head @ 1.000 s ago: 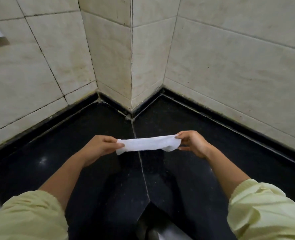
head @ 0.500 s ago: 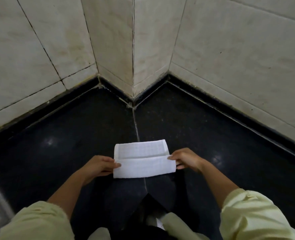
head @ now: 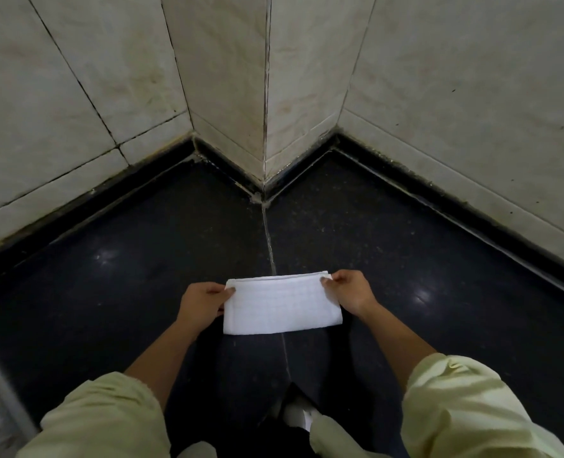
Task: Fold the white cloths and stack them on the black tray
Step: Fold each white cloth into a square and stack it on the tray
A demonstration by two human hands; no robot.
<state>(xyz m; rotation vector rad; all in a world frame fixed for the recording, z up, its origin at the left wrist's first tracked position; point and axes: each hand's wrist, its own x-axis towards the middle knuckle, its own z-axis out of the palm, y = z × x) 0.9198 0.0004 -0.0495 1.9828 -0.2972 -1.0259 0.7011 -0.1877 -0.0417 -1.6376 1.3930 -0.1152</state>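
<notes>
Folding step: the upper layer of the white cloth (head: 282,309) has been drawn to the far edge; the strip of lower layer left bare half a second ago is now covered.
Before that: a second ago the cloth was held in the air as a narrow band; now it is laid flat on the bench (head: 141,259).
Meaning for the task: this fold is judged complete; a crosswise fold may yet be wanted, and stacking is not yet done.
Left hand (head: 203,304): the far left corner is pinched under the thumb.
Right hand (head: 350,292): the far right corner is pinched likewise.
Cloth's place: laid across the pale seam (head: 269,239) of the bench, just before the person, well apart from the wall tiles (head: 75,94).
Black tray: not seen in view.
Cloth: thin, soft, with a faint grid weave; a flat rectangle, its layers stacked at the far edge.
Bench: black polished stone, speckled, with glossy highlights.
Wall: pale marbled tiles, dark stained joints, an outward corner.
Sleeves (head: 108,418): pale yellow-green, soft, pushed up the forearms.
</notes>
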